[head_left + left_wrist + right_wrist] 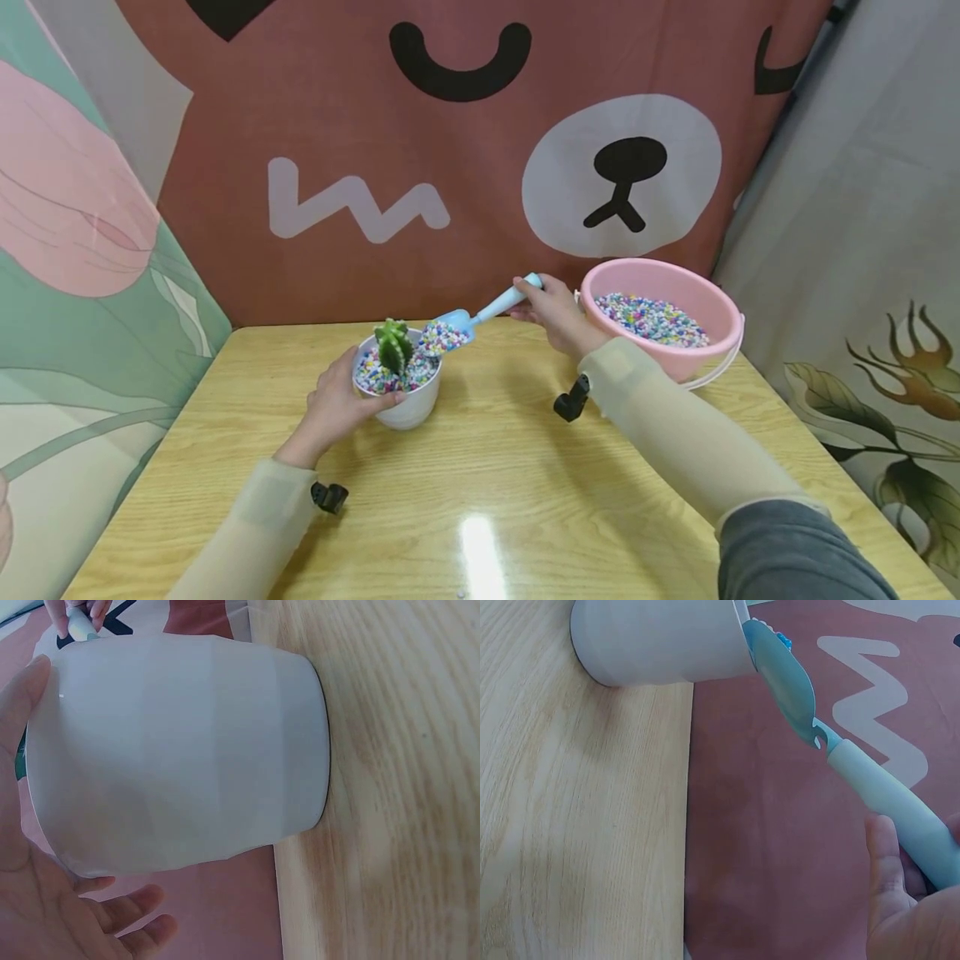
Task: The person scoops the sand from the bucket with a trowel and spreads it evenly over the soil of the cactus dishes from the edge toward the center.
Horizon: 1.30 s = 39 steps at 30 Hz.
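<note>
A white flowerpot [410, 412] stands on the table, with colourful beads [372, 372] around a small green cactus [393, 346]. My left hand [337, 400] holds the pot from its left side, thumb along the near rim. In the left wrist view the pot's smooth wall [180, 750] fills the middle, and other fingers [124, 911] show past it. My right hand [553, 312] grips the handle of a light blue toy shovel [491, 307]. Its scoop, heaped with beads [441, 337], tilts down at the pot's right rim. The right wrist view shows the scoop's underside [787, 682] against that rim.
A pink bucket [660, 350] with a white handle stands at the back right, beside my right forearm, and holds many more beads [651, 319]. The wooden table [465, 475] ends at a bear-patterned curtain [360, 283]. Patterned cloths hang at both sides.
</note>
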Available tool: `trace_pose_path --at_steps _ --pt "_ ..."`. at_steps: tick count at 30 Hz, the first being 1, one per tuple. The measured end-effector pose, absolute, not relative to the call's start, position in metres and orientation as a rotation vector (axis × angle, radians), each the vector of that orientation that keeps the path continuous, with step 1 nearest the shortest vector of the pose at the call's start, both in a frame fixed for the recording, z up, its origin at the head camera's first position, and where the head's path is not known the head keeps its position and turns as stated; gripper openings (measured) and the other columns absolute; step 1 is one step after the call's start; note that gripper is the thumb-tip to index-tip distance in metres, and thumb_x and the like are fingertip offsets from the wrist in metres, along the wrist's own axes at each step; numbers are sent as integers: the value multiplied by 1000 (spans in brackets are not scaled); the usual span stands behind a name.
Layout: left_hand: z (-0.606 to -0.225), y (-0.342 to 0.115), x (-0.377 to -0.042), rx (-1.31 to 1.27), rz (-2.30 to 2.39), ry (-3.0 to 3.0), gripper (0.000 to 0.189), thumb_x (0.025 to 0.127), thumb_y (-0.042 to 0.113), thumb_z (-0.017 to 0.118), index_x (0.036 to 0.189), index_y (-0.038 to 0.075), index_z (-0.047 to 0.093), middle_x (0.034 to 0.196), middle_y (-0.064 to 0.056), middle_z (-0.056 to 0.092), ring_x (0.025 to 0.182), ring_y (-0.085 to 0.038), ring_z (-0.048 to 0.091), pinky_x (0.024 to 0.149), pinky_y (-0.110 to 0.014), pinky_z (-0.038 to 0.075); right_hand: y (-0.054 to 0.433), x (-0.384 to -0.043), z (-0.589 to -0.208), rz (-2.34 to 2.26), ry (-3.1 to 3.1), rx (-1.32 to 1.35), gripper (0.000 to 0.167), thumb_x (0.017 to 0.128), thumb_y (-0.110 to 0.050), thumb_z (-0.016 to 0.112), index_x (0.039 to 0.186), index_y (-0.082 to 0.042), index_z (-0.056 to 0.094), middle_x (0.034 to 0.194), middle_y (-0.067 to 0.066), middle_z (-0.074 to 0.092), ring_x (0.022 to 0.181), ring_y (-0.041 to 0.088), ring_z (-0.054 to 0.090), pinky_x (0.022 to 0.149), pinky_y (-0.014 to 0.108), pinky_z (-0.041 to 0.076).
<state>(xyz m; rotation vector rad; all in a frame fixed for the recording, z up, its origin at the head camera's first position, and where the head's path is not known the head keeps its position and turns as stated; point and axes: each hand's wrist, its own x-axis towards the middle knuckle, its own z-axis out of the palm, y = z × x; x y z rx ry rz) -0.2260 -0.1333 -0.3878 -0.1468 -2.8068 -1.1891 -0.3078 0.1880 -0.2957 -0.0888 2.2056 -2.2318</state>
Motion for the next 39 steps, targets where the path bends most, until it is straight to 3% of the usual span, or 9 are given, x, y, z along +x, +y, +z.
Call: trace_pose_path --at_steps 8,27,34,39 --pt "-387 -134 -227 -143 -1210 -2807 119 82 58 82 163 -1 17 163 -30 25 147 -52 22 109 -76 16 186 -308 -290 -2170 2293 -133 19 108 -20 57 106 -2 55 95 13 65 86 25 70 79 28 60" --pt "-387 -135 -224 -130 -1205 -2839 117 83 55 82 163 0 17 162 -30 26 147 -52 21 110 -75 16 181 -304 -287 -2078 2382 -164 22 107 -23 59 108 -1 55 98 14 64 81 17 69 88 37 59" --pt "-388 -137 -230 -171 -1219 -2818 119 82 54 83 164 0 15 163 -29 26 147 -52 23 111 -76 18 179 -302 -282 -2056 2438 -186 24 107 -24 59 110 0 56 101 16 65 91 29 70 90 41 58" --pt "-386 -137 -231 -188 -1234 -2822 119 83 52 83 163 -1 14 163 -31 25 148 -53 22 111 -76 18 176 -302 -279 -2009 2518 -225 24 106 -25 60 107 -1 56 101 15 63 94 35 69 80 32 60"
